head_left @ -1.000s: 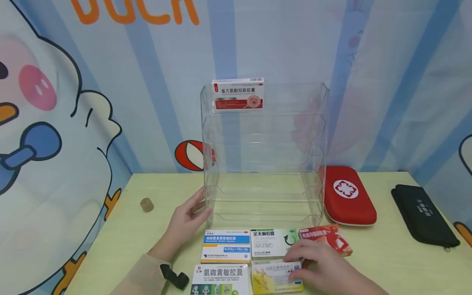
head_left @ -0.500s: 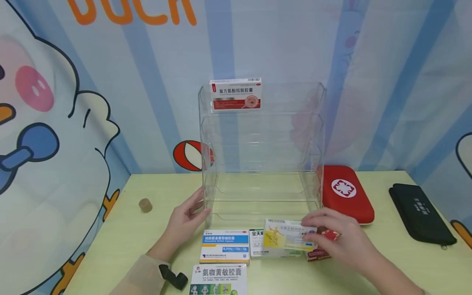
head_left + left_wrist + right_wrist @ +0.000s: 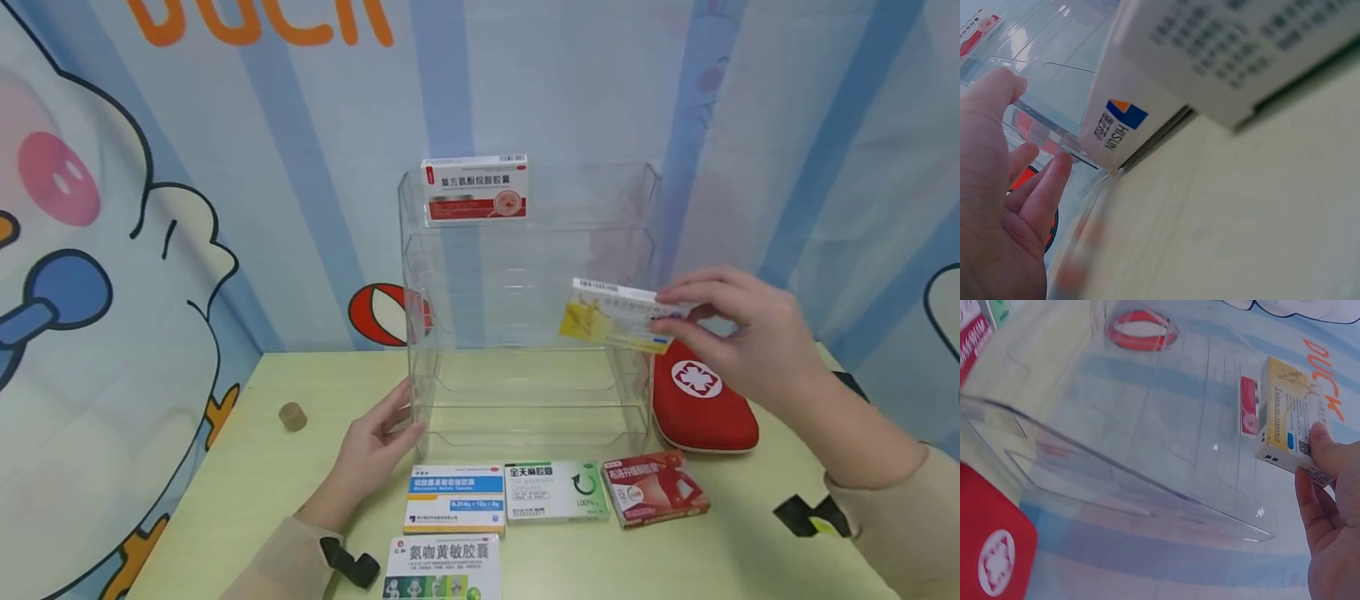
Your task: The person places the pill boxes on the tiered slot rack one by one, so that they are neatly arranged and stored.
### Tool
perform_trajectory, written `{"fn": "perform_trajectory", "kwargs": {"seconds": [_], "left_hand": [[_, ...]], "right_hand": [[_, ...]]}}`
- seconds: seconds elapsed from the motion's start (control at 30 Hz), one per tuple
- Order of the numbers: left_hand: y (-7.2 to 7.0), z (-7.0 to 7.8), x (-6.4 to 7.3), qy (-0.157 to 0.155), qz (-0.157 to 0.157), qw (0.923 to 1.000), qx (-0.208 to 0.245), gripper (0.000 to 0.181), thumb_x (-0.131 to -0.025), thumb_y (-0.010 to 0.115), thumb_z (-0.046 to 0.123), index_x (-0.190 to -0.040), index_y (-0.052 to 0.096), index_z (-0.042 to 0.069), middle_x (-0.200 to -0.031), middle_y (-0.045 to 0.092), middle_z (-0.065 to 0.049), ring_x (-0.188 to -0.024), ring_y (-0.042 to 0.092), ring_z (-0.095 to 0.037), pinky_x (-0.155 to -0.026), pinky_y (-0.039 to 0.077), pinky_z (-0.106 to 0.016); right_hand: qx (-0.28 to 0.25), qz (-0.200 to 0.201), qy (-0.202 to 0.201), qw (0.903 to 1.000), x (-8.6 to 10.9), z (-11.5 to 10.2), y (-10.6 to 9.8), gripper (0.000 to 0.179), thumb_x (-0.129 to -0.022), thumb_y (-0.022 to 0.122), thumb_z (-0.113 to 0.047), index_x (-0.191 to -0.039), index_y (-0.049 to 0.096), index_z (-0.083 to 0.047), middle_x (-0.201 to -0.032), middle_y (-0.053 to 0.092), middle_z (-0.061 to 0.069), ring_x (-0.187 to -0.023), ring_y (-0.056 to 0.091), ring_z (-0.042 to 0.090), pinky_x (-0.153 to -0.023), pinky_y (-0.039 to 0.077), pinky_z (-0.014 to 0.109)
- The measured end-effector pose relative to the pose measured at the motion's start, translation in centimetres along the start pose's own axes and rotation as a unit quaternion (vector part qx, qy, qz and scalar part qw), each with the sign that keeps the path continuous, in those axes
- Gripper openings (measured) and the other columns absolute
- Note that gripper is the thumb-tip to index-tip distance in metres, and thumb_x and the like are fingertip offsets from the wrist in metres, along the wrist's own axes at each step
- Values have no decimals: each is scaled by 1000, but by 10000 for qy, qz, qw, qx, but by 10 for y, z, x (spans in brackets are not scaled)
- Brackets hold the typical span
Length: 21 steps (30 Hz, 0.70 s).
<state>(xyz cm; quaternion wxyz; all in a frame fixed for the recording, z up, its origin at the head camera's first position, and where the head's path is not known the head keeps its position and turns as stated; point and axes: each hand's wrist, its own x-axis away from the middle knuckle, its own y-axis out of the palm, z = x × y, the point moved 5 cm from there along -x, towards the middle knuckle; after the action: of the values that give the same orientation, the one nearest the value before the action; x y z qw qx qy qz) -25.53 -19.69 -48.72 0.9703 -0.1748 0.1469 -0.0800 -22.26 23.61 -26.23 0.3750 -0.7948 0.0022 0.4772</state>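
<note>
My right hand (image 3: 750, 333) pinches a yellow-and-white medicine box (image 3: 617, 315) between thumb and fingers, raised in front of the right half of a clear acrylic rack (image 3: 525, 350). In the right wrist view the box (image 3: 1291, 412) shows its printed side and end. My left hand (image 3: 375, 446) holds the rack's lower left corner, thumb at the front edge and fingers along the outer side. The left wrist view shows the left hand (image 3: 997, 181) beside the clear panels. A red-and-white medicine box (image 3: 477, 190) stands in the rack's top tier at the left.
Before the rack lie a blue-and-white box (image 3: 455, 500), a green-and-white box (image 3: 557, 492), a red box (image 3: 655, 489) and, nearer, a white-and-green box (image 3: 442, 567). A red first-aid case (image 3: 705, 408) sits to the rack's right. A small brown cylinder (image 3: 292, 417) stands at left.
My right hand has lifted the yellow-and-white box off the table and carried it up and right, in front of the rack. The left hand has stayed at the rack's corner.
</note>
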Motion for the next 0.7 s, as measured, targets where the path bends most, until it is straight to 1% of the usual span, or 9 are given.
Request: {"fn": "perform_trajectory", "kwargs": {"seconds": [0.07,0.13,0.27,0.33,0.4,0.5,0.63,0.7], "left_hand": [[0,0,0,23,-11,10000,0,75,-104,77,15,-171,43,22,-169,55,-6,-145,65,-36,-104,61,-20],[-1,0,0,34,-11,10000,-9,75,-104,77,15,-171,44,26,-169,55,-6,-145,65,-36,-103,61,-20],[-1,-1,0,38,-1,10000,-62,75,-104,77,16,-169,44,36,-170,55,-3,-145,66,-34,-104,61,-20],[-1,-2,-1,44,0,10000,-65,75,-104,78,17,-169,44,38,-170,54,-2,-145,66,-33,-105,61,-20],[-1,-3,-1,23,-9,10000,-64,75,-104,78,18,-168,44,39,-170,54,-2,-145,65,-33,-105,61,-21],[0,-4,0,-32,-14,10000,-22,75,-104,78,18,-168,44,39,-170,54,-2,-145,65,-32,-105,61,-21],[1,-5,0,-78,-8,10000,-38,75,-104,78,20,-168,44,41,-170,54,-1,-146,65,-32,-105,61,-21],[0,-4,0,-78,1,10000,-48,75,-104,78,20,-168,44,41,-170,54,-1,-146,65,-32,-105,61,-22]], "right_hand": [[39,102,-31,9999,-14,2,-7,50,-68,95,17,-114,83,-1,-112,79,13,-105,61,-21,-89,52,-2],[91,215,71,9997,-26,5,-12,44,-72,94,15,-113,83,1,-112,79,15,-107,60,-23,-91,51,-2],[189,432,676,9966,-48,11,-20,30,-84,91,7,-113,82,3,-116,78,13,-105,60,-23,-89,50,-3],[206,480,969,9939,-59,14,-22,26,-89,88,3,-114,82,3,-119,78,12,-102,61,-24,-87,50,-4],[279,481,1149,9918,-68,17,-24,25,-92,87,-2,-117,82,0,-122,79,11,-98,60,-26,-86,49,-5],[381,511,1201,9907,-80,21,-25,25,-95,86,-6,-119,82,-2,-122,80,12,-93,60,-30,-85,49,-5],[523,523,1390,9875,-97,28,-28,26,-99,84,-13,-123,81,-6,-126,81,11,-93,57,-31,-87,50,-4],[652,464,1637,9833,-105,32,-28,27,-101,81,-20,-127,81,-11,-130,80,7,-98,65,-23,-89,52,-2]]}}
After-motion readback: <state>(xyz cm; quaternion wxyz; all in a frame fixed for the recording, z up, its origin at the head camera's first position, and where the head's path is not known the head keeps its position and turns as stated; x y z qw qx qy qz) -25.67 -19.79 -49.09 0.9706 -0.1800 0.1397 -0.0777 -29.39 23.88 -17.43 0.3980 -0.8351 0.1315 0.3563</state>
